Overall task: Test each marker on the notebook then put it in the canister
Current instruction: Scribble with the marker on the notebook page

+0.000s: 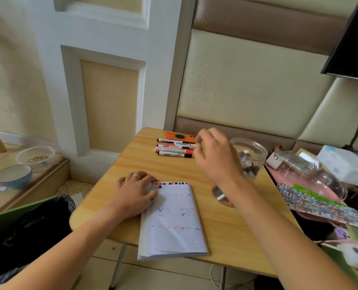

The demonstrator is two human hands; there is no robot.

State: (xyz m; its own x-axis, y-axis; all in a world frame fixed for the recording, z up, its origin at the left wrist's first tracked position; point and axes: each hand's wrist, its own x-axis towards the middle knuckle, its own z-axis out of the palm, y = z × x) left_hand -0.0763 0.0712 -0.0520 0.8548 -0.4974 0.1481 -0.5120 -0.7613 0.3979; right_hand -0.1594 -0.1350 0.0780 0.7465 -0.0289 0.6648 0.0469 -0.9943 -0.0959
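Across the lower middle of the view stands a small wooden table [132, 164] with rounded corners, pushed against a padded wall. At six o'clock on its top lies the open notebook [174, 222], its page carrying rows of faint red and blue check marks and a band of black and red scribbles along the upper edge. At three o'clock, near the table's right edge, stands the clear canister [253, 155], with a few markers showing dimly through its wall. At twelve o'clock a row of markers [174, 149] lies side by side, black and red caps among them, just in front of an orange box [180, 136].

The left hand [136, 191] lies flat on the notebook's upper left corner, fingers relaxed and spread, a ring on one finger. The right hand [213, 155] is raised between the marker row and the canister, partly covering the canister; its fingers are loosely bent toward the markers' right ends, and whether they pinch one I cannot tell, since the hand is blurred.

Off the table at nine o'clock, a blue bowl [14, 175] sits on a low ledge.
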